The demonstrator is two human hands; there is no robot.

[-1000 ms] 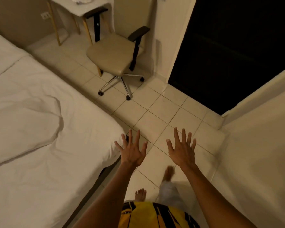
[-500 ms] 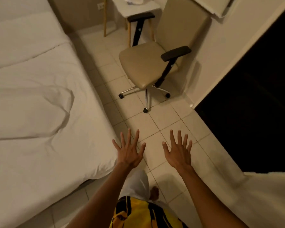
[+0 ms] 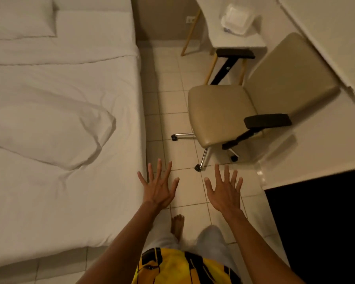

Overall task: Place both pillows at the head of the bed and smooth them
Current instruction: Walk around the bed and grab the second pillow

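- Hands: both out in front, palms down, fingers spread wide, holding nothing. Left hand (image 3: 159, 189) hangs over the right edge of the bed (image 3: 80, 201); right hand (image 3: 224, 190) over the tiled floor (image 3: 172, 103), apart from the left.
- Pillow (image 3: 21, 17) lies flat at the far-left corner, at the head of the bed, well apart from both hands, far and left of them. Only part of it is in frame.
- Second pillow: cannot tell. A rumpled white bulge (image 3: 49, 130) sits mid-bed, left of and farther than the left hand; could be bedding.
- Office chair (image 3: 230, 113) stands on the floor, right of the bed, just beyond the right hand.
- Counter (image 3: 219, 35) at the far wall carries a white lidded container (image 3: 239, 20).
- Bare foot (image 3: 177, 224) on the tiles, near, between the forearms.
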